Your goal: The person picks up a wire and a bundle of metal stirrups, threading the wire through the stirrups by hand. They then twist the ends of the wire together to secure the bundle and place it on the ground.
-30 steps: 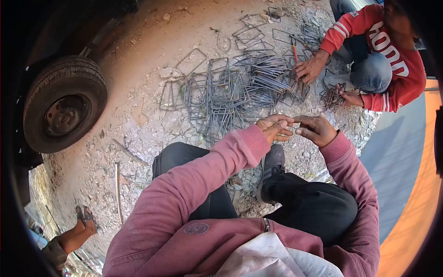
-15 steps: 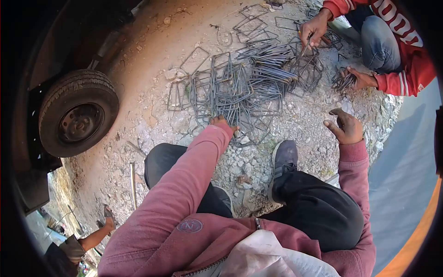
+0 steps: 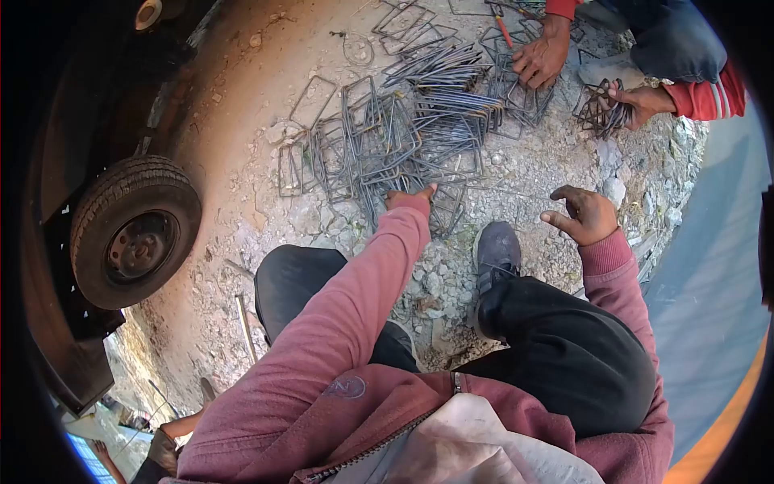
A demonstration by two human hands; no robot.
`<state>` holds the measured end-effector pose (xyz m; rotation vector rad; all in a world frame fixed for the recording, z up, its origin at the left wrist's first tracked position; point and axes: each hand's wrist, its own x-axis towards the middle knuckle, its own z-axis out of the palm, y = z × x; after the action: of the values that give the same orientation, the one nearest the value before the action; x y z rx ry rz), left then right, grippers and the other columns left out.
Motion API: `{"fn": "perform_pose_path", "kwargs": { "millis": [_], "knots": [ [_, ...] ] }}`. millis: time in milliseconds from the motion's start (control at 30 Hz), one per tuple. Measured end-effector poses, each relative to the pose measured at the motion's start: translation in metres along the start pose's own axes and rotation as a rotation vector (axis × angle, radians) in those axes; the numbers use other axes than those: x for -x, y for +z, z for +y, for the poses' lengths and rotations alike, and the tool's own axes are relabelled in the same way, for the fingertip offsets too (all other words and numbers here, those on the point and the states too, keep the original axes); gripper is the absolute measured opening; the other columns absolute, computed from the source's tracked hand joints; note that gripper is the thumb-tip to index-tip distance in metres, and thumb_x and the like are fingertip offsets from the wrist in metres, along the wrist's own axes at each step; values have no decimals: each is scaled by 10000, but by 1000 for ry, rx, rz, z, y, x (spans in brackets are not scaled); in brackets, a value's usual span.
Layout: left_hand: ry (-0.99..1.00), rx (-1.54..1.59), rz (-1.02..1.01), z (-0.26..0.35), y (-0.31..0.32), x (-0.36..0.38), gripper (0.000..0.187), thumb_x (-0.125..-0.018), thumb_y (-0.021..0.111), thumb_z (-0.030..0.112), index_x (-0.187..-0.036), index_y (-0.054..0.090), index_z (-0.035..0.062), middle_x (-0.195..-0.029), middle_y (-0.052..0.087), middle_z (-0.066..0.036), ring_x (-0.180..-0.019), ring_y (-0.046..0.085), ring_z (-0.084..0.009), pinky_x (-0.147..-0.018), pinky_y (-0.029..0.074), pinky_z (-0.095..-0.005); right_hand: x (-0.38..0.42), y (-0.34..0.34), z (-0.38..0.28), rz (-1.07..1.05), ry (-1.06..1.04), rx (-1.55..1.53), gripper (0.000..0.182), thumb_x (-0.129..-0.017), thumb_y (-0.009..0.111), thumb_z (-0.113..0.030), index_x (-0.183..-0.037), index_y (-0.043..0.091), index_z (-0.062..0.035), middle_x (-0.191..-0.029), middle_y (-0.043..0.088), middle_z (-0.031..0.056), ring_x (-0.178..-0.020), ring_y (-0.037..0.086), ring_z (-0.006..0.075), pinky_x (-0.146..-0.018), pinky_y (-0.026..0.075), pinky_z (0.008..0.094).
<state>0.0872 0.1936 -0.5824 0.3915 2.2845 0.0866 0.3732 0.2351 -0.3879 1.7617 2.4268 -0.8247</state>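
My left hand (image 3: 409, 200) reaches down to the near edge of a heap of bent steel rebar stirrups (image 3: 379, 145). Its thumb points out to the right, apart from the fingers, which touch the rods and are partly hidden. No stirrup is lifted in it. To the right, my right hand (image 3: 591, 218) hovers over the rubble, holding nothing, fingers curved and thumb apart. A denser stack of stirrups (image 3: 455, 97) lies just beyond the loose ones.
A co-worker's hand (image 3: 542, 60) is at stirrups beyond the stack, beside an orange-handled tool (image 3: 503, 31). Their other hand grips a bundle of stirrups (image 3: 603, 110). A vehicle wheel (image 3: 137, 234) stands left. My shoe (image 3: 498, 248) rests on stony ground. Another person is partly visible lower left.
My left hand has shifted right along the heap's near edge. The co-worker's upper hand has lowered toward the stirrups. My right hand keeps its open pose; the view has shifted.
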Motion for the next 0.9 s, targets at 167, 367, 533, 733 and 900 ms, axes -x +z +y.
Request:
{"fn": "perform_pose_path", "kwargs": {
  "millis": [167, 367, 533, 733, 900],
  "knots": [
    [168, -166, -6, -3, -4, 38, 1095, -595, 722, 515, -1324, 155, -74, -1235, 404, -311, -1164, 400, -411, -999, 297, -386, 4, 0, 8, 5, -17, -15, 523, -646, 661, -549, -876, 646, -79, -509, 497, 46, -481, 533, 195, -472, 411, 323],
    [-41, -172, -45, 8, -2, 32, 1107, -592, 727, 495, -1342, 124, -53, -1237, 441, -250, -1159, 442, -317, -1029, 249, -349, -1, 8, 6, 1, -56, -47, 535, -658, 655, -546, -892, 644, -65, -527, 519, 55, -504, 551, 199, -492, 427, 326],
    [139, -367, -112, 2, -21, 48, 1052, -644, 725, 377, -1368, 63, -4, -1193, 488, -239, -1146, 461, -311, -1016, 284, -360, -4, 9, 2, -16, -62, -60, 478, -671, 668, -474, -904, 638, -57, -587, 550, 77, -543, 563, 204, -514, 432, 315],
    [387, 96, -351, -31, -71, 45, 303, -684, 642, 131, -940, 568, -13, -847, 624, -180, -789, 617, -289, -731, 484, -341, 1, 12, 25, 59, -85, -199, 370, -746, 635, -391, -867, 648, -42, -607, 567, 91, -587, 583, 219, -545, 449, 319],
    [436, 657, -1164, -26, -124, 79, 528, -716, 539, -32, -1227, 409, -54, -822, 575, -95, -741, 604, -203, -715, 478, -303, -7, -23, 42, 232, -222, -315, 145, -789, 600, -116, -829, 633, 19, -710, 598, 133, -640, 584, 243, -584, 454, 305]
  ]
}}
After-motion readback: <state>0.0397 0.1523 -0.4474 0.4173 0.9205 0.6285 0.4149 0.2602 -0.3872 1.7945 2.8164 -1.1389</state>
